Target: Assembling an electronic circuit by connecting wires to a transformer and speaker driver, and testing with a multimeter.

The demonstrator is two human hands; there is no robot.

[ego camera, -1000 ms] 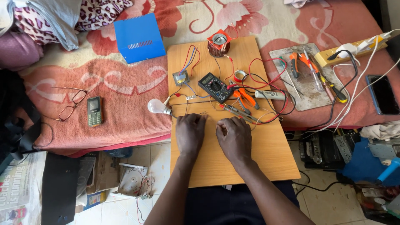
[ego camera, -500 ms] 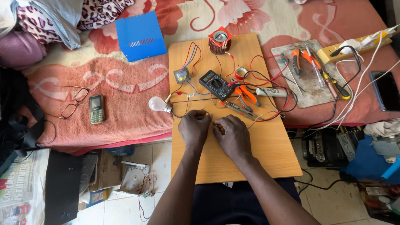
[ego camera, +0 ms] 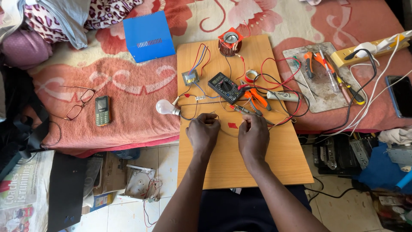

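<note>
Between the two fists, a thin wire (ego camera: 228,131) runs taut across the wooden board (ego camera: 240,167): the left hand (ego camera: 203,133) is curled shut on one end, the right hand (ego camera: 253,136) pinching the other. A scrap of red tape (ego camera: 232,125) lies just beyond (not yet applied, I judge). Farther off, a multimeter (ego camera: 224,87), orange pliers (ego camera: 257,99), a bulb (ego camera: 165,107) and a copper coil (ego camera: 230,42) are already wired together, so the circuit looks largely laid out, this lead unjoined.

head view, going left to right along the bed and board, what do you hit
eyeglasses → mobile phone → light bulb → left hand → right hand → grey tool tray → dark phone
</note>
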